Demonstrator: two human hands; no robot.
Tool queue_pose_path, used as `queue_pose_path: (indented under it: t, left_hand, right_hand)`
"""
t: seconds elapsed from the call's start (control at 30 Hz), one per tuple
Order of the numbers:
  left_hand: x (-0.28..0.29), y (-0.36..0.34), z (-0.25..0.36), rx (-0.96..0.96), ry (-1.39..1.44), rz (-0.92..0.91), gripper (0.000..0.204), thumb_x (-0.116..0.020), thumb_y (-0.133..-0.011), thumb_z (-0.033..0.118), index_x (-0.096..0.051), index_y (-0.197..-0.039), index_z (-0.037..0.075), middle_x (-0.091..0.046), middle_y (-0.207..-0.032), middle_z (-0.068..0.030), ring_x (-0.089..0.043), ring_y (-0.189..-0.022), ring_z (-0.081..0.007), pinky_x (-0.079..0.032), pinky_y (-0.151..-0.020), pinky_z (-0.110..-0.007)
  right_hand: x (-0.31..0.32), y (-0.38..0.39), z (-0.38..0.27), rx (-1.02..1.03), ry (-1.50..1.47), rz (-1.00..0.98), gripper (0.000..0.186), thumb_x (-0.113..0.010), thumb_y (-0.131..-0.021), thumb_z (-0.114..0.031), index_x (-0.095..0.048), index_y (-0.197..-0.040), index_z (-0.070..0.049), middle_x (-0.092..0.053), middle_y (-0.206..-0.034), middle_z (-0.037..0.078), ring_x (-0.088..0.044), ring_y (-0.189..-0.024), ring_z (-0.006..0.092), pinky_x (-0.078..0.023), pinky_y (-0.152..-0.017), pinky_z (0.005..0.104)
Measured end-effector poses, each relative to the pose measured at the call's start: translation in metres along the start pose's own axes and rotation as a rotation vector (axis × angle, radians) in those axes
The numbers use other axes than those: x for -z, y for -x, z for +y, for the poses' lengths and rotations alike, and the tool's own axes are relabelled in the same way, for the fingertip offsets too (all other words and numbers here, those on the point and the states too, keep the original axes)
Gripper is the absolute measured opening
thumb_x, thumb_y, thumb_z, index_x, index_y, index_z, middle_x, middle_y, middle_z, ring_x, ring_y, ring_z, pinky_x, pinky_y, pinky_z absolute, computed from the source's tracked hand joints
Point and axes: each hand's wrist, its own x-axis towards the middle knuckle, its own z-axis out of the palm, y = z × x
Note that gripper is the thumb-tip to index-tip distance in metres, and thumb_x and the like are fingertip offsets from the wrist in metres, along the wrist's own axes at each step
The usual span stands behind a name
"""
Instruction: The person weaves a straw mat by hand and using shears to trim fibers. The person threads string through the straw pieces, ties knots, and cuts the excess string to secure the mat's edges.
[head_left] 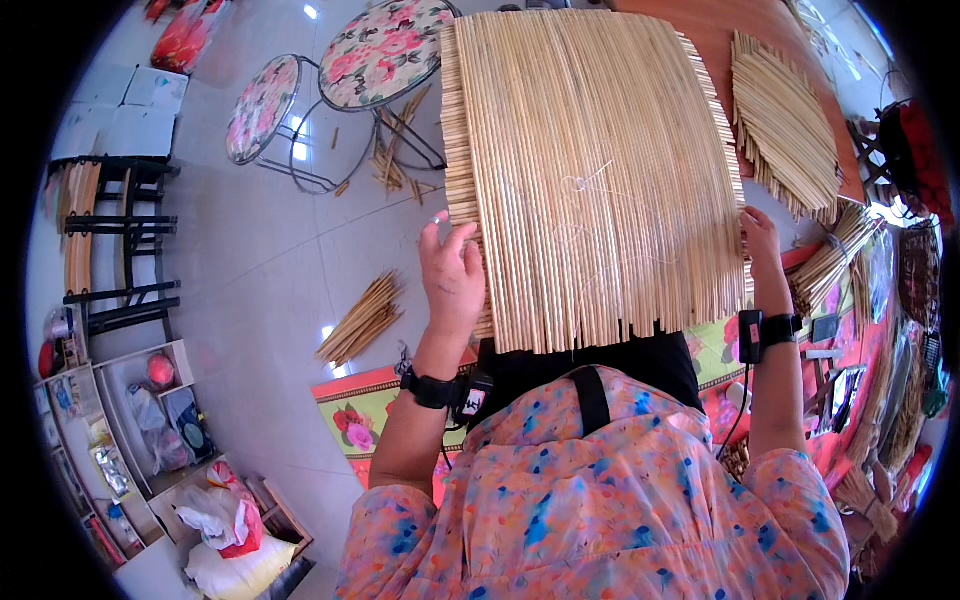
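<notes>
A wide mat of straw-coloured stalks (600,120) lies before me, its near edge over my lap. Its stalks run lengthwise, and ends of crosswise stalks stick out along both sides. Loose pale thread (580,185) lies tangled on its middle. At the mat's left edge is my left hand (450,275), thumb and fingers bent around the edge, some fingertips hidden. My right hand (760,235) grips the right edge, its fingers partly out of sight beneath. Both wrists carry black straps with small boxes.
A second, leaf-shaped stalk mat (785,125) rests on the brown table (700,20). Stalk bundles lie on the floor at left (362,318) and at right (835,255). Two floral round stools (385,50) stand far left. Open drawers (150,410) with bags sit at left.
</notes>
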Motion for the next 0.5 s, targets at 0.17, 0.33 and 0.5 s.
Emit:
queue_pose_path:
  t: [0.17,0.33,0.5]
  left_hand:
    - [-0.018,0.003,-0.011,0.004,0.052,0.056,0.025,-0.056,-0.076,-0.005,-0.059,-0.098,0.005,-0.046,-0.122,-0.0207,-0.044,-0.114,-0.0389,-0.040,-0.092,-0.043]
    - [-0.015,-0.008,-0.019,0.058,0.180,-0.105,0.023,-0.057,-0.076,-0.005,-0.056,-0.097,0.004,-0.048,-0.116,-0.0217,-0.046,-0.113,-0.0394,-0.041,-0.091,-0.043]
    - [-0.014,-0.003,-0.011,0.033,0.112,0.044,0.022,-0.059,-0.076,-0.003,-0.055,-0.097,0.003,-0.049,-0.113,-0.0226,-0.048,-0.111,-0.0396,-0.042,-0.090,-0.043]
  right_hand:
    - [-0.004,0.003,0.000,0.017,-0.032,0.039,0.040,-0.061,-0.082,-0.020,-0.058,-0.116,0.000,-0.060,-0.084,0.000,-0.054,-0.072,0.0107,-0.045,-0.064,0.0248]
    - [-0.007,0.002,0.004,0.060,0.116,0.058,0.040,-0.062,-0.082,-0.019,-0.057,-0.117,0.000,-0.061,-0.088,0.003,-0.056,-0.077,0.0126,-0.046,-0.066,0.0266]
    - [0.003,0.003,-0.001,-0.071,-0.095,-0.055,0.039,-0.061,-0.083,-0.020,-0.057,-0.117,0.000,-0.061,-0.090,0.003,-0.056,-0.077,0.0124,-0.046,-0.066,0.0267]
